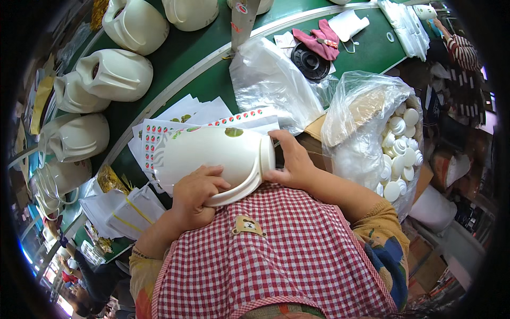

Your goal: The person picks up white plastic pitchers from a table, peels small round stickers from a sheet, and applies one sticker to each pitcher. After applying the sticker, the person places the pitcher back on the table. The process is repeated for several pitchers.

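Observation:
A cream-white plastic jug [210,152] with a long side handle lies on its side in front of me. Its collared end points right, and a green oval sticker shows on its upper side. My left hand [197,195] presses on the near side of the body beside the handle, fingers bent over it. At the collared end my right hand [293,162] grips the rim, thumb and fingers on either side. Under and behind the jug lie sticker sheets [247,118] with small red and green round marks, along with loose white papers [186,109].
Several similar jugs [119,74] stand on the green table to the left. A plastic-lined box of white stoppers [396,159] stands at my right. Clear bags [271,74], a black round part [309,62] and a pink cloth [324,40] lie beyond. Banded papers [130,212] lie near left.

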Demonstrator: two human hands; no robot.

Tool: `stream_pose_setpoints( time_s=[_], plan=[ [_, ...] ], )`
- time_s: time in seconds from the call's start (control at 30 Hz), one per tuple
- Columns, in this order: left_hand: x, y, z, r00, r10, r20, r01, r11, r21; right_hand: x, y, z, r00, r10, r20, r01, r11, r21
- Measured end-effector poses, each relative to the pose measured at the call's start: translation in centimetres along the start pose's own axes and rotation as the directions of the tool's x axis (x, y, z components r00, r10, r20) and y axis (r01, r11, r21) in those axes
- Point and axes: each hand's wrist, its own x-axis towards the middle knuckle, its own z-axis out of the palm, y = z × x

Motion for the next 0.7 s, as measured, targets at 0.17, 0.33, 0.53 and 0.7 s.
stream_pose_setpoints(
  time_s=[0.17, 0.33, 0.53, 0.7],
  plan=[
    [-0.3, 0.1, -0.3, 0.996, -0.018, -0.084, 0.015, 0.999, -0.033, 1.6, 1.2, 1.0, 0.917, -0.386, -0.103, 0.370, 0.917, -0.146],
    [0.1, 0.4, -1.4, 0.998, -0.044, 0.046, 0.039, 0.995, 0.094, 2.8, -0.6, 4.3, 0.964, 0.255, -0.071, -0.233, 0.946, 0.224],
    [-0.7, -1.9, -5.2, 0.869, -0.379, -0.319, 0.218, 0.871, -0.439, 8.5, 9.6, 0.9, 0.940, 0.238, -0.246, -0.263, 0.962, -0.076],
    [0.6, -3.7, -2.0, 0.785, -0.457, -0.420, 0.094, 0.756, -0.648, 7.7, 13.1, 3.1, 0.922, 0.361, -0.144, -0.388, 0.830, -0.401]
  ],
)
